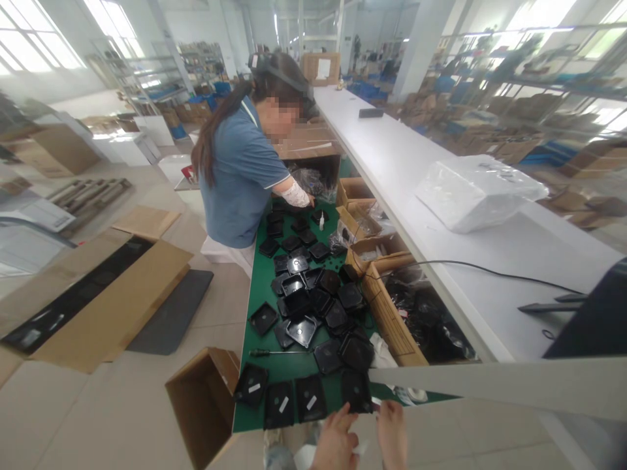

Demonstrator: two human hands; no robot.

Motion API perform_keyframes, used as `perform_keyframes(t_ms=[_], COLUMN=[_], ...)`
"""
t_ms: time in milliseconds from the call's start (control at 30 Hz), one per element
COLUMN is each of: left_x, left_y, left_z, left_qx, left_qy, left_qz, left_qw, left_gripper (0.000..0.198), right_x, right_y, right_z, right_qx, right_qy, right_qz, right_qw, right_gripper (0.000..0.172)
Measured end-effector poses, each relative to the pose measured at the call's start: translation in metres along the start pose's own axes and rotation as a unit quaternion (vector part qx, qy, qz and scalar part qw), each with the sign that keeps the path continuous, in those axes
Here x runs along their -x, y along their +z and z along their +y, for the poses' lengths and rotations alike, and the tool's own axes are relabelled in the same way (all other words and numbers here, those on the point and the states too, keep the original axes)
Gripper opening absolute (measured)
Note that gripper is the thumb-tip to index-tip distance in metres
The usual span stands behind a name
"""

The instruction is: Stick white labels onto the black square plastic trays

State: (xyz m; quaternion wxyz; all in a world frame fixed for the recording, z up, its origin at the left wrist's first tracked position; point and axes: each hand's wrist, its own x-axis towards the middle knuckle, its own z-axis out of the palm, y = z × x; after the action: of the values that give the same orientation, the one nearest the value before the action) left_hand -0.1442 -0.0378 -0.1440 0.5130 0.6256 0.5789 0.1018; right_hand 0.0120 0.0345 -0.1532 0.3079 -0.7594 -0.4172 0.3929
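My left hand is at the near edge of the table, with fingers stretched toward a shallow black plastic case and a fingertip at its near edge. Something white shows beside its fingers, too small to identify. Close on the right, my right hand has its fingers pinched together by the case's corner; what they hold is unclear. Left of this case lie three similar ones, each with a white label: a near one, a middle one and an outer one.
A screwdriver lies before a heap of black cases on the green tabletop. Across the table a co-worker reaches in. Cardboard boxes line the right, below a white shelf. An open carton stands on the floor.
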Motion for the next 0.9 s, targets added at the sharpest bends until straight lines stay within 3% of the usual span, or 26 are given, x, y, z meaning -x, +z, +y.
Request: perform_keyframes(t_ms=[67,200,267,400,533,733,900], left_x=[0.002,0.006,0.008,0.006,0.001,-0.004,-0.009], left_y=[-0.003,-0.002,-0.001,-0.004,-0.006,0.001,0.014], left_z=[0.002,0.0,-0.001,0.003,0.005,-0.004,-0.01], left_qx=[-0.002,0.001,0.001,-0.006,-0.02,-0.043,-0.04], left_qy=[-0.003,0.016,0.028,0.052,0.033,0.035,0.008], left_qz=[-0.007,-0.01,-0.019,-0.031,-0.031,-0.052,-0.037], left_qw=[1.0,1.0,0.999,0.998,0.999,0.997,0.998], left_gripper=[0.031,0.029,0.027,0.024,0.024,0.027,0.031], right_x=[0.005,0.011,0.008,-0.003,-0.008,-0.006,-0.005], right_y=[-0.004,0.005,0.017,0.037,0.043,0.046,0.055], right_z=[-0.009,-0.031,-0.039,-0.042,-0.039,-0.04,-0.042], right_qx=[0.022,0.085,0.139,0.2,0.257,0.378,0.456], right_qy=[-0.007,-0.071,-0.112,-0.147,-0.16,-0.17,-0.166], right_qz=[-0.006,-0.129,-0.162,-0.186,-0.208,-0.221,-0.223], right_qw=[1.0,0.985,0.97,0.951,0.93,0.883,0.846], right_gripper=[0.034,0.038,0.033,0.024,0.019,0.022,0.027])
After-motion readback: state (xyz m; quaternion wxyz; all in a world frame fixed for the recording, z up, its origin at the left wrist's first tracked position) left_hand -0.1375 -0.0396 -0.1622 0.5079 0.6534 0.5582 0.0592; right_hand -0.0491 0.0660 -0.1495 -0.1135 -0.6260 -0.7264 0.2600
